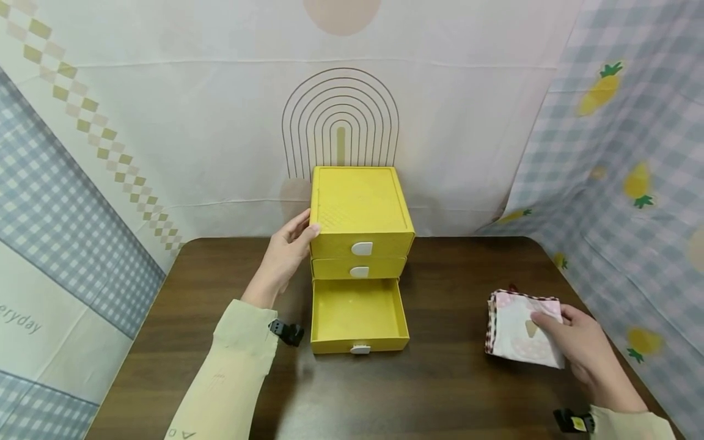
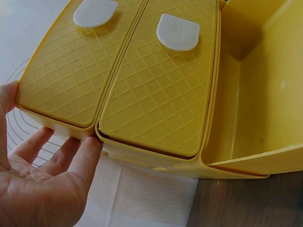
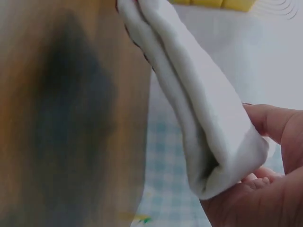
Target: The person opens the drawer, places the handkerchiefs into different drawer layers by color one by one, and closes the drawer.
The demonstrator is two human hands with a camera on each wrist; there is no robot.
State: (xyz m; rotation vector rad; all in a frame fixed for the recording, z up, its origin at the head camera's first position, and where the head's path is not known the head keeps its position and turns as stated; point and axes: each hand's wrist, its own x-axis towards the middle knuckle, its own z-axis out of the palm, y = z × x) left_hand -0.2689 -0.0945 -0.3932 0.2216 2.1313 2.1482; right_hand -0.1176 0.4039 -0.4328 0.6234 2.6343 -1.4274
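A yellow three-drawer box with white pull tabs stands at the back of the table. Its bottom drawer is pulled out and bare inside, while the upper two are closed. My left hand rests on the box's left side, thumb at the top front corner. In the left wrist view, its fingers lie fairly straight against the side wall. On the right, my right hand grips a folded cloth, white and pink with a checked border, thumb on top. Thick white folds show in the right wrist view.
The brown wooden table runs up to a pale cloth backdrop behind the box. A checked cloth with pineapples hangs along the right side. A small dark red thing shows just behind the folded cloth.
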